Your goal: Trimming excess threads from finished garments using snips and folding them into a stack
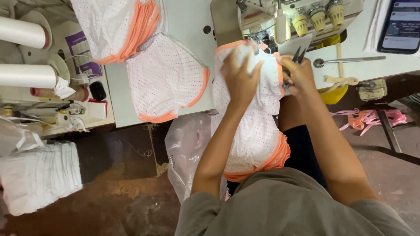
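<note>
Fabric fills the middle of the view: a white dotted garment with orange trim (256, 109) lies at the table (188, 26) edge, its top under the sewing machine (280, 19), its lower part hanging into the person's lap. The left hand (239, 78) presses flat on it, fingers spread, seemingly to keep the cloth smooth and steady near the needle. The right hand (299, 74) is closed around small dark snips (299, 55), tips up, beside the trimmed edge, while pinching the cloth. More dotted pieces (164, 78) lie stacked to the left. A phone (400, 24) rests at the far right.
</note>
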